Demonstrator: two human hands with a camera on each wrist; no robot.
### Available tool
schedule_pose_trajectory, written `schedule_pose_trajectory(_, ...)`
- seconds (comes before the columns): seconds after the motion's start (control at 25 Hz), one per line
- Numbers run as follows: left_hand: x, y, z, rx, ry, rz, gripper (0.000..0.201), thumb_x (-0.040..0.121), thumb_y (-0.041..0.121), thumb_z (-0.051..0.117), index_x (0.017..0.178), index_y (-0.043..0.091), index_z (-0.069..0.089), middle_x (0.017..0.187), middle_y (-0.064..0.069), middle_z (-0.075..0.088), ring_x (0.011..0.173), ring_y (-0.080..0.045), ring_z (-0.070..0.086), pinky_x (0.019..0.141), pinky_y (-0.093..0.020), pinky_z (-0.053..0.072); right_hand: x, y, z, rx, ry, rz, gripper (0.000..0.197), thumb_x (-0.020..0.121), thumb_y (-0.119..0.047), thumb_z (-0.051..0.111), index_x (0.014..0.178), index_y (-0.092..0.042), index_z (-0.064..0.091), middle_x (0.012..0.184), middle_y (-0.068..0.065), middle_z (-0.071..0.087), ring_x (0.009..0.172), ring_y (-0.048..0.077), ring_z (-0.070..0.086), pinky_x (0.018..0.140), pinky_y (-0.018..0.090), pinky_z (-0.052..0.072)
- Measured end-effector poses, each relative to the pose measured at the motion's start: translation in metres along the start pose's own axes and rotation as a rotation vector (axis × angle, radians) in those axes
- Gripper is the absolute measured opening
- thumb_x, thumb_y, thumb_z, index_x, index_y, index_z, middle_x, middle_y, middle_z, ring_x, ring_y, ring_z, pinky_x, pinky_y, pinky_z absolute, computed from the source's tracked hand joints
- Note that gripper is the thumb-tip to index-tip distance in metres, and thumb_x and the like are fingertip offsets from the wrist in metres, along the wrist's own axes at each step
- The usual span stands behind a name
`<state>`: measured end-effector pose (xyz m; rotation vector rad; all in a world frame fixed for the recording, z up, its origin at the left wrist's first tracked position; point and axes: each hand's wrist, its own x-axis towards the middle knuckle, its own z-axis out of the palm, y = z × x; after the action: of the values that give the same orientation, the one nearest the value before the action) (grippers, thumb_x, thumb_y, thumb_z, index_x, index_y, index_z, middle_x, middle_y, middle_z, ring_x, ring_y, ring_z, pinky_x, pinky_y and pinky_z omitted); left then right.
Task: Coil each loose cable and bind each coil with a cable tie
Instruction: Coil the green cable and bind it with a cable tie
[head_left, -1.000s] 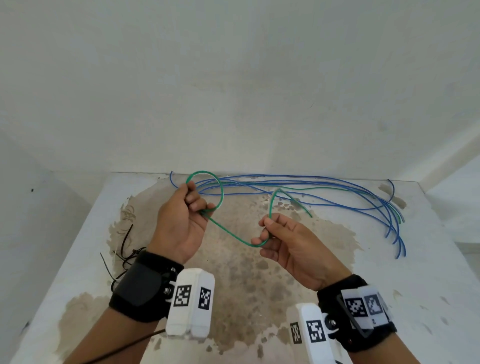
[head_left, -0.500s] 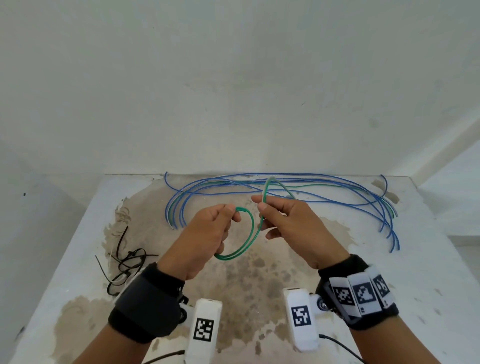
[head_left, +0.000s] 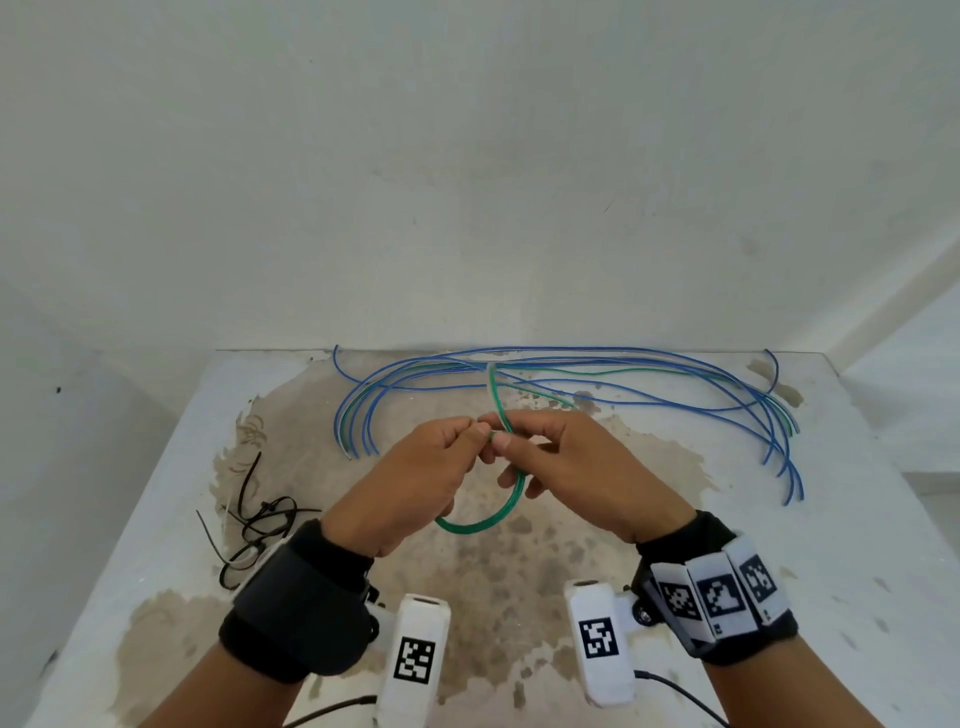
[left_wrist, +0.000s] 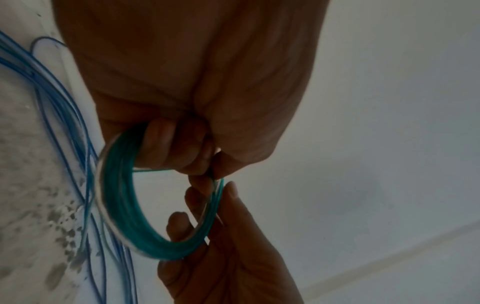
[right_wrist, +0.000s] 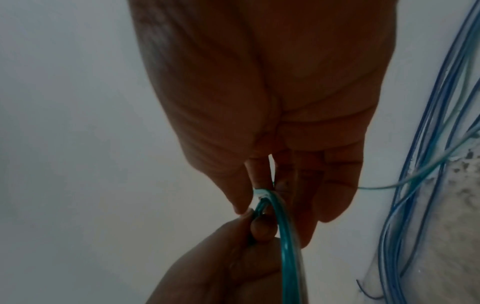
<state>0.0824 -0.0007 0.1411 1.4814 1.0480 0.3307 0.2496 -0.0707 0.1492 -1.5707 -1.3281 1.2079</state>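
- Starting at the far left, black cable ties (head_left: 254, 525) lie in a loose tangle on the table (head_left: 857, 519), well apart from my hands.
- My left hand (head_left: 415, 483) is up above the table, fingers curled, gripping the green cable (head_left: 483, 522) where its turns gather into a small coil.
- That coil hangs below my fingers in the air, between both hands; the left wrist view shows several green turns bunched in one ring.
- My right hand (head_left: 566, 467) meets the left, thumb and forefinger pinching the same green cable at the top of the coil, other fingers loosely extended.
- From the pinch, a green strand arcs up and back toward the far edge.
- Further back and off to the right, blue cables (head_left: 649, 400) sprawl loose on the table in long curves.
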Motion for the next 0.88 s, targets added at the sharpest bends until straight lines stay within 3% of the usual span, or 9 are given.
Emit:
schedule_pose_trajectory(0.08, 0.0, 0.005, 0.004, -0.055, -0.002, -0.042, 0.041, 0.105, 0.037, 0.043, 0.073, 0.016, 0.058, 0.056, 0.012, 0.034, 0.045, -0.005, 0.027, 0.046, -0.023, 0.026, -0.003, 0.001, 0.0, -0.115, 0.001, -0.041, 0.019, 0.102, -0.026, 0.059, 0.112, -0.03, 0.075, 0.094, -0.003, 0.075, 0.078, 0.011, 0.073, 0.072, 0.029, 0.058)
schedule_pose_trajectory(0.2, 0.0, 0.012, 0.012, 0.015, 0.071, -0.031, 0.056, 0.1, 0.058, 0.041, 0.065, 0.018, 0.059, 0.045, 0.016, 0.039, 0.038, -0.003, 0.035, 0.048, -0.021, 0.03, -0.007, 0.003, 0.002, -0.284, 0.049, -0.093, 0.019, 0.103, -0.026, 0.057, 0.106, -0.029, 0.076, 0.083, -0.008, 0.071, 0.072, 0.007, 0.071, 0.075, 0.029, 0.057)
schedule_pose_trajectory(0.28, 0.002, 0.013, 0.018, 0.071, 0.132, 0.011, 0.055, 0.101, 0.054, 0.043, 0.063, 0.018, 0.06, 0.042, 0.017, 0.044, 0.037, -0.001, 0.04, 0.054, -0.027, 0.032, -0.008, 0.003, 0.003, -0.31, 0.076, -0.125, 0.018, 0.103, -0.026, 0.058, 0.105, -0.027, 0.076, 0.085, -0.011, 0.07, 0.071, 0.006, 0.07, 0.075, 0.028, 0.056)
schedule_pose_trajectory(0.4, 0.006, 0.011, 0.021, 0.064, 0.147, 0.037, 0.051, 0.104, 0.045, 0.041, 0.064, 0.019, 0.059, 0.042, 0.017, 0.045, 0.041, 0.0, 0.042, 0.062, -0.032, 0.036, -0.01, 0.004, -0.001, -0.107, 0.113, -0.051, 0.02, 0.099, -0.027, 0.063, 0.114, -0.03, 0.076, 0.088, -0.007, 0.076, 0.074, 0.008, 0.073, 0.071, 0.027, 0.06)
schedule_pose_trajectory(0.56, 0.011, 0.006, 0.019, 0.072, 0.156, 0.071, 0.049, 0.1, 0.056, 0.041, 0.068, 0.023, 0.059, 0.047, 0.014, 0.043, 0.051, -0.01, 0.04, 0.064, -0.039, 0.04, -0.013, 0.005, -0.005, 0.029, 0.182, 0.016, 0.014, 0.096, -0.03, 0.068, 0.097, -0.023, 0.08, 0.083, -0.001, 0.077, 0.078, 0.011, 0.076, 0.067, 0.028, 0.06)
schedule_pose_trajectory(0.76, 0.015, 0.002, 0.018, 0.0, 0.095, 0.099, 0.046, 0.101, 0.055, 0.041, 0.073, 0.024, 0.06, 0.051, 0.017, 0.046, 0.053, -0.007, 0.04, 0.068, -0.039, 0.038, -0.014, 0.005, -0.01, 0.09, 0.193, 0.043, 0.015, 0.093, -0.031, 0.071, 0.097, -0.02, 0.08, 0.083, 0.001, 0.078, 0.08, 0.013, 0.076, 0.069, 0.026, 0.06)
schedule_pose_trajectory(0.88, 0.015, 0.001, 0.02, 0.013, 0.066, 0.121, 0.044, 0.104, 0.049, 0.04, 0.077, 0.02, 0.059, 0.051, 0.018, 0.047, 0.052, -0.005, 0.042, 0.068, -0.038, 0.04, -0.017, 0.003, -0.013, -0.017, 0.149, 0.041, 0.016, 0.095, -0.035, 0.069, 0.096, -0.023, 0.08, 0.081, -0.004, 0.078, 0.078, 0.008, 0.075, 0.068, 0.021, 0.058)
